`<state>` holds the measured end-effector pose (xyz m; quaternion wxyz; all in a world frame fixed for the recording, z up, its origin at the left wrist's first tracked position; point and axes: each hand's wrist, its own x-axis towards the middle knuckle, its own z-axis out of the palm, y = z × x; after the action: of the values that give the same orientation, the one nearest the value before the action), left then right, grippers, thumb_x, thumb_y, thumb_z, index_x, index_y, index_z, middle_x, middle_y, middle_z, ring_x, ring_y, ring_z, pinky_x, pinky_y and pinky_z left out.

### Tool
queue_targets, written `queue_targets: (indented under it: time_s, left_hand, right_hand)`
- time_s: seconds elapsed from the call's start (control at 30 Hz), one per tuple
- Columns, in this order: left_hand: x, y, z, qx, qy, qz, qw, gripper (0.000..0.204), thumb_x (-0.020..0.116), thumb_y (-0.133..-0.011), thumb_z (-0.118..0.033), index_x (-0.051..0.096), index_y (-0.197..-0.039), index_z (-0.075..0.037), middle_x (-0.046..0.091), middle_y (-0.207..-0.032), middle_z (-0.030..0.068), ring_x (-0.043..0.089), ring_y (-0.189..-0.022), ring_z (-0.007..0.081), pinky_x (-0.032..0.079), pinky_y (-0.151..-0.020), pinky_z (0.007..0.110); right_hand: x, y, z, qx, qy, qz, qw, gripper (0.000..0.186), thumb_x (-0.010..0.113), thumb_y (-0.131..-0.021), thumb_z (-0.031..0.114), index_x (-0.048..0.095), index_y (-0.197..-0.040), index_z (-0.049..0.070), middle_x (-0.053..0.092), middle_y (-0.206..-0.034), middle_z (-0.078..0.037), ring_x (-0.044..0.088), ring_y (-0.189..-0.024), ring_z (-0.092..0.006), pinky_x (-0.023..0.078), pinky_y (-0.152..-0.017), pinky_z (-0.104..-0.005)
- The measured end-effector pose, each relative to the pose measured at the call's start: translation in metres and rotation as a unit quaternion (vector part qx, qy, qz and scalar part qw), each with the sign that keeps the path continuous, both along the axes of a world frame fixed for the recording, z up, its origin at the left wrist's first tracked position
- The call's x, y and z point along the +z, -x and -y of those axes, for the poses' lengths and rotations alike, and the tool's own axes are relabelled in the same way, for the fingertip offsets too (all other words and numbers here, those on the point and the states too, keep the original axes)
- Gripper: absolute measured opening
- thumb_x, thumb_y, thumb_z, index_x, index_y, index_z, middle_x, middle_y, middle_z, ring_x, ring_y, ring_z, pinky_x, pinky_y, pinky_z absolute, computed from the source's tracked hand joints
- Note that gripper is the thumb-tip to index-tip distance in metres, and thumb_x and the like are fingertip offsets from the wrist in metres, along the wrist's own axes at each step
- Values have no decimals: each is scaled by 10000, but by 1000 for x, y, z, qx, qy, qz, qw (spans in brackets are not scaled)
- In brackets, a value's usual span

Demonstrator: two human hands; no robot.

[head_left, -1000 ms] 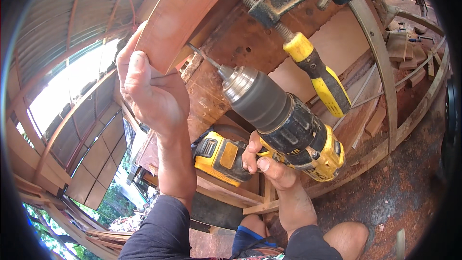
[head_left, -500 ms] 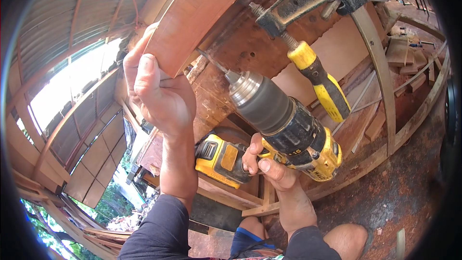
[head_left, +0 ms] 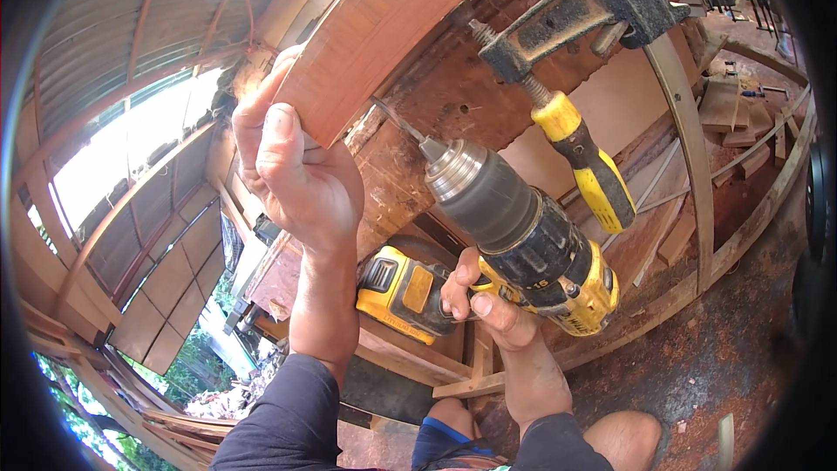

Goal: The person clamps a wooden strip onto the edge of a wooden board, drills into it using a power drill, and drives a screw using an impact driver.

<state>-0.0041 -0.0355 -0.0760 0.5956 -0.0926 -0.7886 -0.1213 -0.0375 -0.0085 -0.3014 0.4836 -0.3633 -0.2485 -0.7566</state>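
My left hand (head_left: 301, 157) grips the lower end of a reddish-brown wooden board (head_left: 384, 30), thumb on its near face and fingers behind. A yellow and black cordless drill (head_left: 523, 218) is in my right hand (head_left: 497, 305), fingers wrapped round its handle. Its thin bit (head_left: 397, 119) points up and left, the tip at the board's lower edge; whether it enters the wood I cannot tell. The yellow battery pack (head_left: 405, 294) juts out left of my right hand. Just right of the board, a bar clamp (head_left: 575, 13) with a yellow and black handle (head_left: 595, 161) hangs at the workbench.
Behind the drill stands a worn wooden workbench (head_left: 392, 183) with a drilled hole. A curved wooden frame (head_left: 684, 122) arcs along the right, beside stacked wood offcuts (head_left: 741, 113). Sawdust litters the floor (head_left: 680, 384). Corrugated metal sheeting (head_left: 105, 52) rises at the left.
The board, clamp and left hand have shifted slightly right and down in the picture. The drill's chuck has shifted a little right too; both hands keep their grips.
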Motion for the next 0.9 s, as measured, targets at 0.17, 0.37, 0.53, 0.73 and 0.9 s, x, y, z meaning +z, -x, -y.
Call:
queue_targets:
  time_s: [0.17, 0.37, 0.53, 0.73, 0.9]
  left_hand:
    - [-1, -2, -1, -10, -5, 7, 1000, 352, 512, -921, -132, 582, -1185, 91, 614, -1246, 261, 613, -1153, 270, 448, -1066, 435]
    - [-2, 0, 1, -21, -10, 7, 1000, 357, 517, -923, -131, 574, -1191, 97, 617, -1236, 256, 612, -1157, 258, 459, -1059, 421]
    - [-2, -1, -4, -7, -11, -4, 1000, 364, 517, -923, -135, 569, -1199, 96, 614, -1241, 258, 612, -1162, 268, 456, -1064, 422]
    - [-4, 4, -2, -18, -12, -3, 1000, 354, 517, -926, -142, 571, -1196, 81, 613, -1247, 263, 604, -1180, 282, 448, -1073, 433]
    - [-2, -1, -1, -13, -7, -5, 1000, 331, 511, -930, -120, 576, -1188, 76, 613, -1251, 257, 605, -1176, 274, 444, -1075, 427]
  right_hand:
    - [1, 2, 3, -4, 19, 0, 1000, 297, 602, -868, 97, 549, -1149, 16, 544, -1028, -48, 584, -764, -165, 501, -755, -380]
    - [2, 3, 4, -15, 2, 3, 1000, 303, 597, -860, 92, 547, -1148, 14, 556, -957, -60, 585, -752, -168, 504, -749, -372]
    - [4, 4, 5, -10, 10, -9, 1000, 301, 598, -859, 97, 547, -1144, 12, 555, -955, -60, 584, -750, -172, 502, -750, -377]
    - [3, 5, 5, -29, 6, -8, 1000, 300, 601, -861, 106, 551, -1143, 18, 557, -951, -61, 584, -754, -175, 501, -754, -372]
    - [4, 4, 10, -15, 17, -16, 1000, 297, 601, -861, 107, 551, -1141, 18, 556, -902, -63, 582, -752, -171, 501, -758, -368]
